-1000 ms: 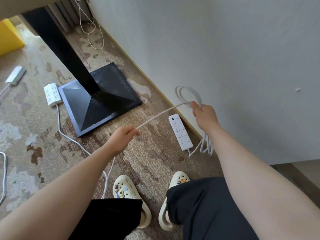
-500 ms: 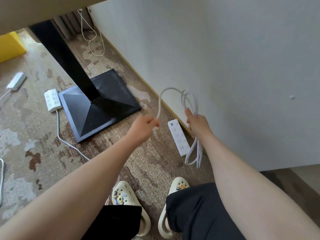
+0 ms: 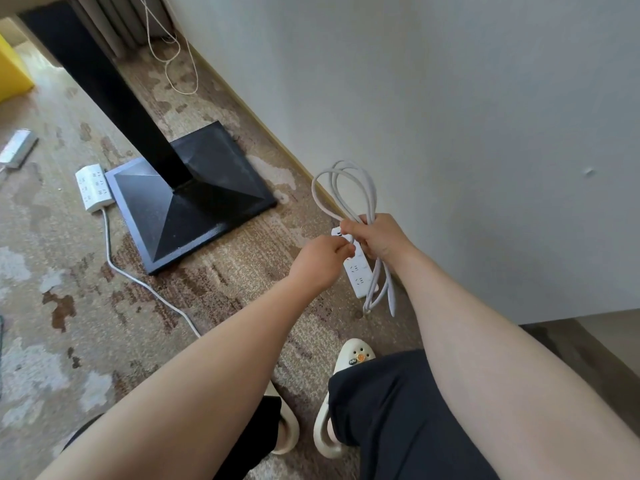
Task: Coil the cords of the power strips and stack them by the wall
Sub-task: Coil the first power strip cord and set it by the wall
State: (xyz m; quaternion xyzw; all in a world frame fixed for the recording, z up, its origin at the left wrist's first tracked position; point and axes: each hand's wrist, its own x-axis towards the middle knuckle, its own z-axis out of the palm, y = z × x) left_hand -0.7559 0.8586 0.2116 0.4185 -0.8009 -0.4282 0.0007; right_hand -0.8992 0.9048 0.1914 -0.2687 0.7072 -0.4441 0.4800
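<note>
My right hand (image 3: 379, 237) grips a bundle of white cord loops (image 3: 349, 188) that stick up above the fist and hang down below it. My left hand (image 3: 323, 259) pinches the same cord right beside the right fist. Under both hands a white power strip (image 3: 358, 275) lies on the carpet close to the wall (image 3: 450, 116), partly hidden by my hands. A second white power strip (image 3: 93, 187) lies left of the black table base, its cord (image 3: 138, 278) trailing toward my legs. A third strip (image 3: 17, 148) sits at the far left.
A black table base (image 3: 194, 199) with a slanted black post stands on the worn carpet. A thin loose cable (image 3: 176, 60) lies by the wall farther back. A yellow box (image 3: 12, 74) is at the left edge. My cream clogs (image 3: 351, 358) are below.
My left hand has moved right and brought the free stretch of cord to the right fist, adding another loop to the bundle. The right hand has kept its grip.
</note>
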